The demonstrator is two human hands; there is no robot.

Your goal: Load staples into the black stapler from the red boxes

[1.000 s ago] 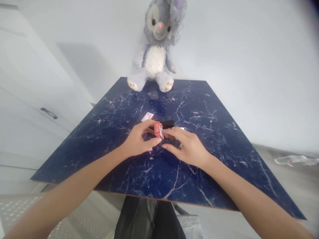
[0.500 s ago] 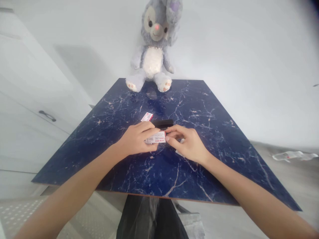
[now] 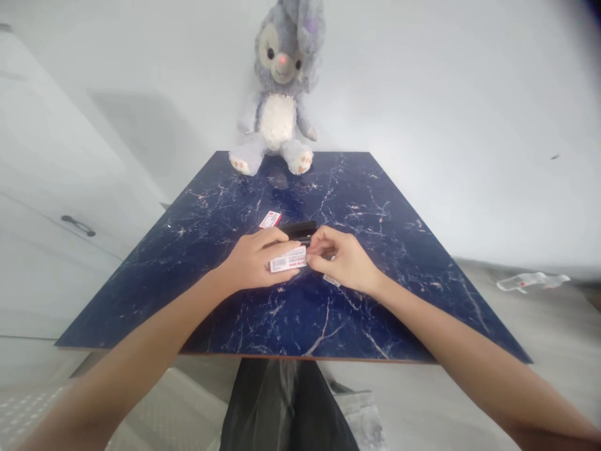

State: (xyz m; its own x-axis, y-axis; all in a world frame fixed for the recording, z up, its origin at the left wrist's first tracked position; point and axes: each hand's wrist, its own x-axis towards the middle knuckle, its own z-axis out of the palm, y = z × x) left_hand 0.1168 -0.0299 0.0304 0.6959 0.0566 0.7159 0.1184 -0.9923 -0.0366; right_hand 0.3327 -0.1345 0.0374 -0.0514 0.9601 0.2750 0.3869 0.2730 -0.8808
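Note:
My left hand (image 3: 246, 262) is closed around a small white cardboard box (image 3: 287, 260) with red print and a barcode, thumb below and fingers above. At the box's right end, my right hand (image 3: 347, 258) pinches with thumb and forefinger; the exact spot under its fingertips is hidden. Just beyond both hands lies a long black case (image 3: 302, 228), partly covered by the fingers. A second white and red box (image 3: 270, 219) rests to the left of the case. Beneath my right hand a small whitish item (image 3: 332, 280) pokes out, mostly covered.
The blue marble-patterned table (image 3: 225, 326) has its near edge close to my legs. A grey plush rabbit (image 3: 279, 119) sits at the far edge against the wall. White cabinets (image 3: 37, 250) stand on the left. A clear plastic thing (image 3: 533, 282) lies on the floor at right.
The whole view has shifted slightly. The white box has tilted a little in my left hand, and my right fingers have drawn into a tighter pinch at its end.

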